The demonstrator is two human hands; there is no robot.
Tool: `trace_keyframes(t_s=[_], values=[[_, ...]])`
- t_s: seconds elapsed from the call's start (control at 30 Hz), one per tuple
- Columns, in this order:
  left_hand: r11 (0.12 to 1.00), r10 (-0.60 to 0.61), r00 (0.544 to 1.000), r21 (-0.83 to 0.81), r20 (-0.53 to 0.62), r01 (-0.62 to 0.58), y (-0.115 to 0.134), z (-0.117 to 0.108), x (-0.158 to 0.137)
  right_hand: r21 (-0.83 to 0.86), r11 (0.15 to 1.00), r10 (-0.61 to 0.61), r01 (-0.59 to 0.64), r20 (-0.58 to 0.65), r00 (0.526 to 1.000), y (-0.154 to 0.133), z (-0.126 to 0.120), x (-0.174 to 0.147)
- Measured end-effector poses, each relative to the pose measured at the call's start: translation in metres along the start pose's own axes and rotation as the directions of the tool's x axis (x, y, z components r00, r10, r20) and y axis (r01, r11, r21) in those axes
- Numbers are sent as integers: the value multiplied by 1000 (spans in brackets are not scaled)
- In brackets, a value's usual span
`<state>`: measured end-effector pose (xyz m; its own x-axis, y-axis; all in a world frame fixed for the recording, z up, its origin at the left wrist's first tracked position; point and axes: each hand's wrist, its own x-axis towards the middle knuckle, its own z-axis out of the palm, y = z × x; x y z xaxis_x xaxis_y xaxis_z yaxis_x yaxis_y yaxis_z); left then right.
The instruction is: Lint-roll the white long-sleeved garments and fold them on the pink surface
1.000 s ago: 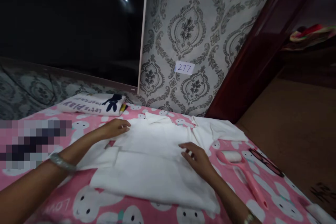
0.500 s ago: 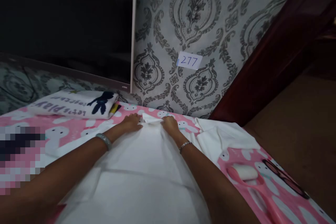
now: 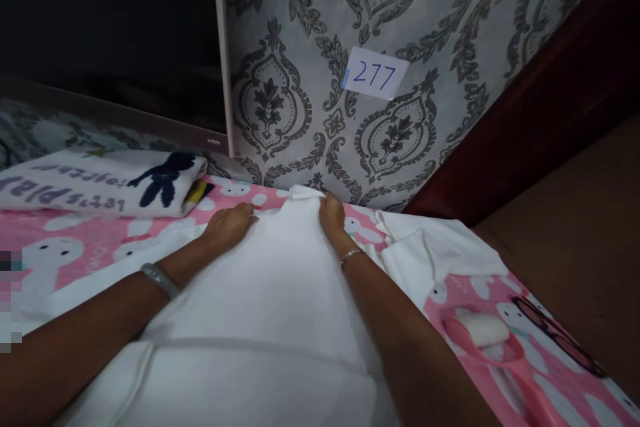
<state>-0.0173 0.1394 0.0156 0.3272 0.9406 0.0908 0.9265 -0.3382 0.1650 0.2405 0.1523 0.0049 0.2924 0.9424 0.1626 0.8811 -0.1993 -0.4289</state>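
Note:
A white long-sleeved top (image 3: 295, 280) is spread out in front of me, its small collar (image 3: 306, 193) at the far end. At the collar's right side, the fingers of my right hand (image 3: 331, 217) are closed on the fabric. My left hand (image 3: 229, 225) lies on the top's left shoulder, off the collar, with fingers stretched forward; their tips are partly hidden. One white sleeve (image 3: 425, 250) lies bunched to the right, and pale fabric extends under my left forearm. A fold crosses the body of the top near me.
Pink rabbit-print cloth (image 3: 100, 240) covers the surface. A folded printed garment (image 3: 105, 183) lies back left, below a dark screen (image 3: 110, 33). At right are a pink-handled lint roller (image 3: 483, 330) and dark-framed glasses (image 3: 557, 333). A card marked 277 (image 3: 375, 73) is on the wall.
My left hand has let go of the collar and moved left onto the shoulder. My right hand still holds the collar, which now lies flatter and farther forward. The view has shifted.

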Motion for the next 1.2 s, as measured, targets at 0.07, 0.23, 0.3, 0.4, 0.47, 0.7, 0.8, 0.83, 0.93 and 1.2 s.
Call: trace_keyframes(t_s=[0.07,0.23,0.3,0.4,0.47,0.7,0.8,0.83,0.93,1.2], values=[[1000,12,1000,14,28,-12,-1,0,2,-30,999,-15,16,44,999,-4,0,-3],[1000,6,1000,-16,9,-6,-9,-1,6,-26,993,-111,115,115,987,3,-25,-11],[1000,8,999,-17,37,-8,-15,-2,11,-35,992,-115,119,101,988,22,-50,-16],[999,48,996,16,73,-49,-20,-7,19,-77,996,-45,49,48,998,70,-100,-29],[993,101,994,50,32,-103,-14,-12,19,-112,992,49,-49,3,999,109,-133,-42],[861,498,859,-187,120,-473,85,-6,-22,-137,905,387,-403,-129,913,211,-178,-80],[850,526,828,-161,196,-502,127,10,-40,-85,906,405,-415,-112,907,226,-170,-85],[863,506,835,-135,217,-488,136,15,-44,-64,908,406,-414,-113,907,228,-168,-85],[883,466,855,-64,228,-464,149,29,-51,21,913,406,-408,-170,898,235,-174,-88],[881,463,866,12,188,-473,148,35,-53,439,864,437,-246,-412,800,269,-245,-126]])
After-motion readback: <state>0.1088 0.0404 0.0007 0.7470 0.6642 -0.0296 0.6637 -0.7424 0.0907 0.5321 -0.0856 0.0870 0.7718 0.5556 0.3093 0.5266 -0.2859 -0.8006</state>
